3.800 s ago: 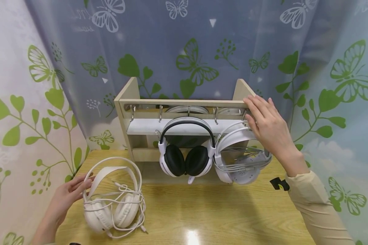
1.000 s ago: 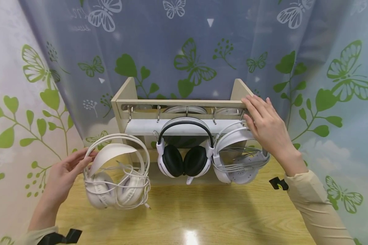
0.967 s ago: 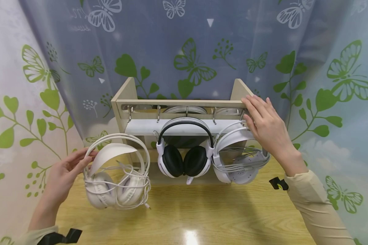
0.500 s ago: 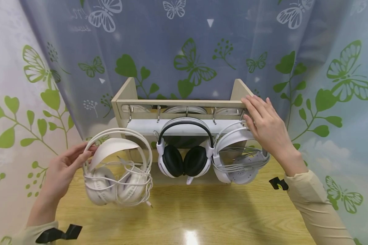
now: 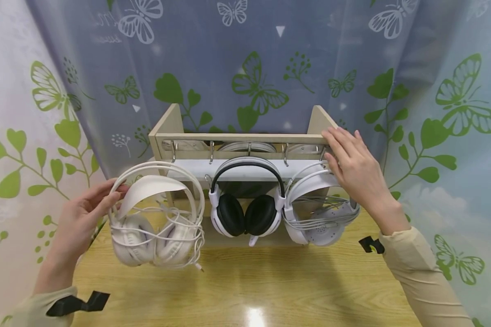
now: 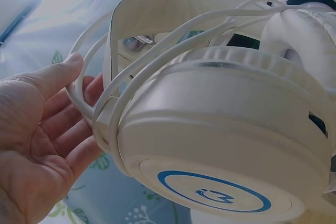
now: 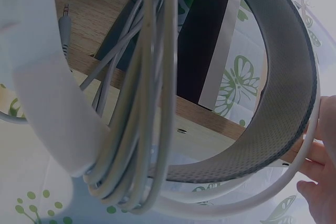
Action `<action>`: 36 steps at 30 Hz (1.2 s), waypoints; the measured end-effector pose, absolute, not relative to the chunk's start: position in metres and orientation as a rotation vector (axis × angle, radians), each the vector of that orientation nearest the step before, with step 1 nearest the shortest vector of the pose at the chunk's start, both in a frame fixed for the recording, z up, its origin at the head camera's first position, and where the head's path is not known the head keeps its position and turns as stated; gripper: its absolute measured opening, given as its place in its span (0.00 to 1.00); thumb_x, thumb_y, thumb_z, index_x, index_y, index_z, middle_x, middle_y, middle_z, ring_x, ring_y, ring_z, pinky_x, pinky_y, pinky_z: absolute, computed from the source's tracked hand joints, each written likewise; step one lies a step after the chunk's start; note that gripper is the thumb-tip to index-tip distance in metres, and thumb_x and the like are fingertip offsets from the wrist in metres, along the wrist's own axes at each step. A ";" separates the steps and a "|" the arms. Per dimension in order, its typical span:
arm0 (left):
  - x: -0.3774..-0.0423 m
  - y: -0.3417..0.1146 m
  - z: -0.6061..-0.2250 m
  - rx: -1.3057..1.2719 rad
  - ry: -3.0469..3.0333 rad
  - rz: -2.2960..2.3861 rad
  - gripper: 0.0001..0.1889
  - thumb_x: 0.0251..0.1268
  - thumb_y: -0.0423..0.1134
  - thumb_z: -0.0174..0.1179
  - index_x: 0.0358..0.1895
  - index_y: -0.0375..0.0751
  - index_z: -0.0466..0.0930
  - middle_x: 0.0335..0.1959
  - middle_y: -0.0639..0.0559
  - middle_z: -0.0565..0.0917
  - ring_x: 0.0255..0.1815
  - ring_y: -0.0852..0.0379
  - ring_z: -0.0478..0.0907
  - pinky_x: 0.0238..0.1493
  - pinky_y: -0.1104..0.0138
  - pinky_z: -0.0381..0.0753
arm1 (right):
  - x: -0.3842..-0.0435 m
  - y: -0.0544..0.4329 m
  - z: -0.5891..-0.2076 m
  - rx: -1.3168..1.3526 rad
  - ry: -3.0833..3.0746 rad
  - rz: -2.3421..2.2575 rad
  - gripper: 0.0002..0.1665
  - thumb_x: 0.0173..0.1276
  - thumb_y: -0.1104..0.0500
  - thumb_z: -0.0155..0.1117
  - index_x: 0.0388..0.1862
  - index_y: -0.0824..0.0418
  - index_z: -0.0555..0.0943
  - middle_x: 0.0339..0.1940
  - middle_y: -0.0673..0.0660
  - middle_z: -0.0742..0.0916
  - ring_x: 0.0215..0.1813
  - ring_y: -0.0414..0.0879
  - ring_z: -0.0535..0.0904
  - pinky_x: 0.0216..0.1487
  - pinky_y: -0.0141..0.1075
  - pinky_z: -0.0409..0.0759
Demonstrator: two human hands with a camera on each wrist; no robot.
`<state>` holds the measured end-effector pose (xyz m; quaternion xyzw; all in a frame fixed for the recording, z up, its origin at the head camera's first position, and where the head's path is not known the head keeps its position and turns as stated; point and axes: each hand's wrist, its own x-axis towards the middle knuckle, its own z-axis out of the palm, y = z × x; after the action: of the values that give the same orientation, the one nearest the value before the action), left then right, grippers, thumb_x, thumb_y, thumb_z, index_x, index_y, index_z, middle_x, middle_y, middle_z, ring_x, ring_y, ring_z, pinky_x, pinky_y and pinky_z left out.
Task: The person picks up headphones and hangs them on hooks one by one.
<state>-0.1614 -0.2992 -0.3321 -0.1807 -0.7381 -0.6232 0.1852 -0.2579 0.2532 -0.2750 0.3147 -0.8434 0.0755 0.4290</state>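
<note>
My left hand (image 5: 79,220) holds white over-ear headphones (image 5: 132,243) by the left side of the headband, thumb and fingers around its thin outer wires. A white cord is wound loosely about both ear cups. The left wrist view shows one ear cup (image 6: 215,124) with a blue ring logo, close to the hand (image 6: 47,129). These headphones hang in the air before the left end of a wooden rack (image 5: 245,137). On the rack's top right corner rests my right hand (image 5: 358,170), fingers extended. Below it hang white headphones (image 5: 325,229) with a bundled grey cable.
White headphones with black ear pads (image 5: 233,213) hang at the rack's middle. Several metal hooks (image 5: 173,152) line the rack's top bar above a white shelf (image 5: 188,169). The rack stands on a wooden table (image 5: 303,281), with a patterned curtain (image 5: 212,59) behind.
My left hand has raised the white headphones from the tabletop and brought them up toward the rack's left end, still rising in the last second. The right hand has stayed on the corner.
</note>
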 end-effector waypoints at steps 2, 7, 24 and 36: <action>-0.163 -0.298 -0.330 -0.503 -2.086 -1.738 0.20 0.75 0.27 0.55 0.67 0.34 0.76 0.51 0.60 0.88 0.54 0.68 0.83 0.50 0.78 0.80 | -0.258 0.253 -0.275 0.786 -2.105 0.189 0.29 0.82 0.53 0.49 0.75 0.64 0.69 0.73 0.65 0.75 0.76 0.60 0.66 0.80 0.53 0.52; -0.170 -0.293 -0.328 -0.497 -2.093 -1.707 0.20 0.74 0.28 0.57 0.66 0.32 0.76 0.49 0.61 0.89 0.51 0.68 0.84 0.49 0.78 0.80 | -0.258 0.253 -0.275 0.785 -2.104 0.189 0.29 0.82 0.52 0.48 0.75 0.64 0.69 0.73 0.65 0.75 0.76 0.60 0.66 0.80 0.53 0.52; -0.190 -0.295 -0.338 -0.503 -2.043 -1.808 0.20 0.76 0.29 0.55 0.67 0.30 0.75 0.49 0.61 0.89 0.55 0.68 0.82 0.52 0.79 0.78 | -0.259 0.254 -0.275 0.796 -2.089 0.175 0.30 0.84 0.49 0.43 0.75 0.64 0.70 0.72 0.65 0.75 0.75 0.60 0.67 0.80 0.53 0.52; -0.203 -0.294 -0.349 -0.561 -1.983 -1.908 0.19 0.76 0.28 0.54 0.67 0.31 0.75 0.51 0.60 0.88 0.54 0.67 0.83 0.53 0.78 0.78 | -0.259 0.255 -0.275 0.782 -2.096 0.170 0.31 0.85 0.47 0.41 0.75 0.64 0.69 0.73 0.65 0.75 0.76 0.60 0.67 0.80 0.54 0.53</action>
<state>-0.2026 -0.2940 -0.3492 -0.1970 -0.6964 -0.6698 0.1658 -0.2591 0.2545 -0.2754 0.3140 -0.8416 0.0685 0.4340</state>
